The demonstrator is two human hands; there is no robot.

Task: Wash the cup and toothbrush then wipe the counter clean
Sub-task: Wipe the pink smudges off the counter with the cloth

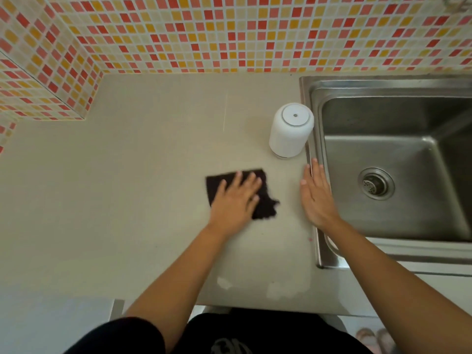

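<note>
A white cup (290,131) stands upside down on the beige counter (127,187), close to the sink's left rim. A dark cloth (263,185) lies flat on the counter in front of it. My left hand (233,200) presses on the cloth with straight, spread fingers. My right hand (316,195) lies flat with straight fingers on the counter along the sink's left edge and holds nothing. No toothbrush is in view.
A steel sink (398,159) with a round drain (375,183) fills the right side. A mosaic tiled wall (229,31) in red, orange and cream runs along the back and juts out at the left. Pale wet smears (278,287) mark the counter's front edge.
</note>
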